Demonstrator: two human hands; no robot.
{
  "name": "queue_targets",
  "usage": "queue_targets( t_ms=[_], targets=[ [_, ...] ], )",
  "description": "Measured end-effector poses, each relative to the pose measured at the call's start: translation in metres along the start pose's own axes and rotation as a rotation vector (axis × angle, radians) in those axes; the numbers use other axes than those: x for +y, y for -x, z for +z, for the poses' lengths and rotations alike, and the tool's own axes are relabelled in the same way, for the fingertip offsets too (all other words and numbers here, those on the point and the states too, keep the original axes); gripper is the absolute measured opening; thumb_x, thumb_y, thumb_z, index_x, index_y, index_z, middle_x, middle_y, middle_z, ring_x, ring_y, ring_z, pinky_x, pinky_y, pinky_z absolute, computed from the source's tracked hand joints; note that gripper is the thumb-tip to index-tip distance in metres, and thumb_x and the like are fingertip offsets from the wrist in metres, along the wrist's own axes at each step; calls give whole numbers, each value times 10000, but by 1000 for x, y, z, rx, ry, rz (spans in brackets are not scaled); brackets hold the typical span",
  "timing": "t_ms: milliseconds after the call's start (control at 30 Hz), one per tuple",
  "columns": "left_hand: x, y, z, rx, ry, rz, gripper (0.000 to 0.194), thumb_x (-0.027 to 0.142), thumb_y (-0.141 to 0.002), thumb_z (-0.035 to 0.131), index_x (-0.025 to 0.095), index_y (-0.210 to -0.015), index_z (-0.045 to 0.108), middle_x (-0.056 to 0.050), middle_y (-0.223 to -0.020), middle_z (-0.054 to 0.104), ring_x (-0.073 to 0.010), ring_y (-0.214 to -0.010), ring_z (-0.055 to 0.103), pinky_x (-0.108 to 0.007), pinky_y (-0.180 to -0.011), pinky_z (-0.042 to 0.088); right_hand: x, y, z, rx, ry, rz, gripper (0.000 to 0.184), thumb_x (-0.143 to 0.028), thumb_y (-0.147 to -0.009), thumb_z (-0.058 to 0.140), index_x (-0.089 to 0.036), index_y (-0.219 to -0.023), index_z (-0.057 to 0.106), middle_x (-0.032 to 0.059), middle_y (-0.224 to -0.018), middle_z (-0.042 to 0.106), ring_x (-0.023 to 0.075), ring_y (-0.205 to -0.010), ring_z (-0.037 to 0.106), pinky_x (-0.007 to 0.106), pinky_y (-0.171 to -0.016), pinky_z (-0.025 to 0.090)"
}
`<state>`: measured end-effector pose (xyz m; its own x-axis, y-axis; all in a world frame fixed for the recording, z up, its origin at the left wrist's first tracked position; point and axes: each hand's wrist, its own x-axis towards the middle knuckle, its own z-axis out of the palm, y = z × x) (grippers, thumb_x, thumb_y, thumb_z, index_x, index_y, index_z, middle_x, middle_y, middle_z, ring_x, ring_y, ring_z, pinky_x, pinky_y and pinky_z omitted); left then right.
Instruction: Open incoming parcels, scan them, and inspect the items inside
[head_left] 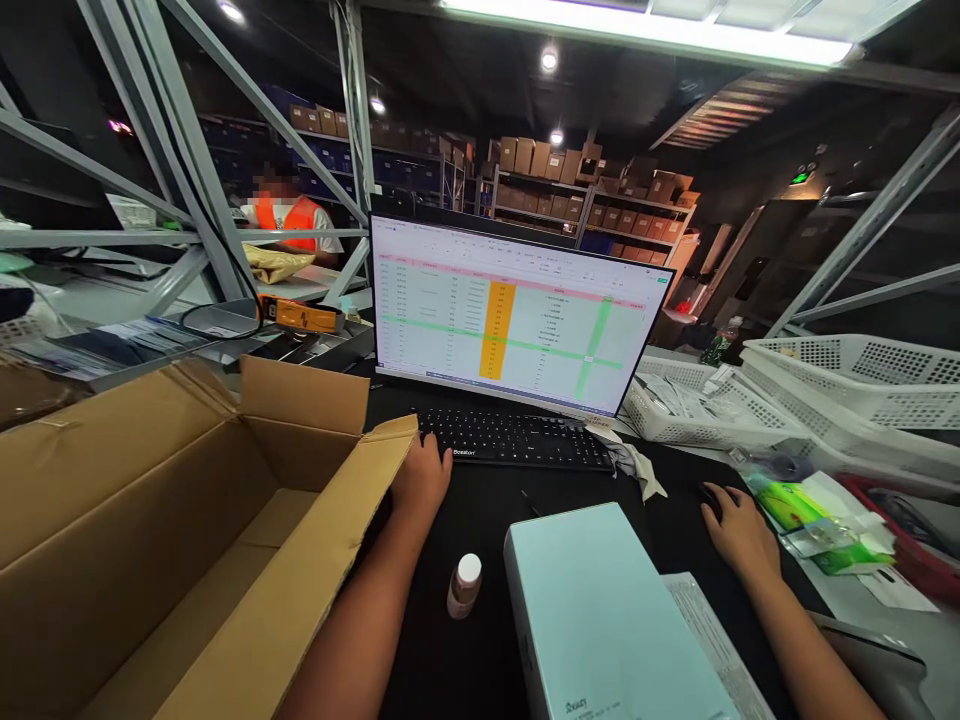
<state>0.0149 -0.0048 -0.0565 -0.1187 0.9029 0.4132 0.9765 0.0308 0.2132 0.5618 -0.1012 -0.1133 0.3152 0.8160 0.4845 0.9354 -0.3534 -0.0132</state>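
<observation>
My left hand (424,472) rests at the left end of a black keyboard (517,440), its thumb and fingers apart and holding nothing. A flap of the open cardboard box (300,590) hides part of that hand's near side. On the dark desk mat, my right hand (741,530) curls over a black computer mouse (707,493), which is mostly covered by the fingers. Behind the keyboard stands a monitor (555,330) showing a spreadsheet with an orange column and green highlighted bands. Between my arms are a small white-capped bottle (465,586) and a pale blue box (600,600).
White plastic baskets (862,380) stand at the right, near a green packet (825,530) and a red tray (915,540). A crumpled tissue (634,468) lies by the keyboard. Metal frame bars (187,160) rise at the left, with a person in an orange vest (289,222) beyond.
</observation>
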Motion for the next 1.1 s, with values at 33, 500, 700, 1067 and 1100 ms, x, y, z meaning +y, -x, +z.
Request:
queue_targets(
  t_ms=[33, 500, 700, 1067, 1100],
  targets=[
    [0, 0, 0, 0, 1, 0, 297, 322, -938, 507, 111, -1082, 658, -216, -1200, 632, -369, -1177, 566, -484, -1013, 442, 0, 0, 0, 3, -3, 2, 481, -434, -966, 384, -233, -1347, 598, 157, -1322, 505, 303, -1063, 601, 461, -887, 539],
    [1, 0, 0, -7, 7, -6, 298, 321, -941, 518, 99, -1083, 658, -220, -1172, 634, -369, -1160, 573, -473, -1004, 443, -15, -1, -22, 74, -59, -25, 527, -421, -913, 430, -123, -1318, 588, 221, -1325, 479, 384, -1212, 506, 563, -997, 463],
    [3, 0, 1, -17, -3, -15, 314, 335, -945, 501, 103, -1093, 654, -219, -1234, 610, -365, -1170, 565, -478, -1005, 441, -98, -12, -54, 1, -181, -337, 451, -362, -940, 472, -150, -1328, 558, 169, -1358, 506, 303, -1249, 488, 468, -1087, 424],
    [4, 0, -4, -3, -12, -2, 316, 316, -957, 495, 90, -1096, 665, -217, -1203, 629, -352, -1122, 598, -453, -958, 473, -213, -27, -38, -96, -228, -555, 362, -335, -947, 563, -212, -1280, 632, 124, -1408, 496, 304, -1323, 428, 465, -1087, 418],
    [4, 0, -4, -1, -12, -6, 311, 314, -956, 498, 89, -1093, 665, -218, -1210, 628, -351, -1123, 598, -450, -959, 472, -211, -29, -40, -91, -219, -557, 351, -350, -949, 565, -229, -1270, 640, 107, -1424, 491, 294, -1337, 417, 452, -1105, 402]
  ],
)
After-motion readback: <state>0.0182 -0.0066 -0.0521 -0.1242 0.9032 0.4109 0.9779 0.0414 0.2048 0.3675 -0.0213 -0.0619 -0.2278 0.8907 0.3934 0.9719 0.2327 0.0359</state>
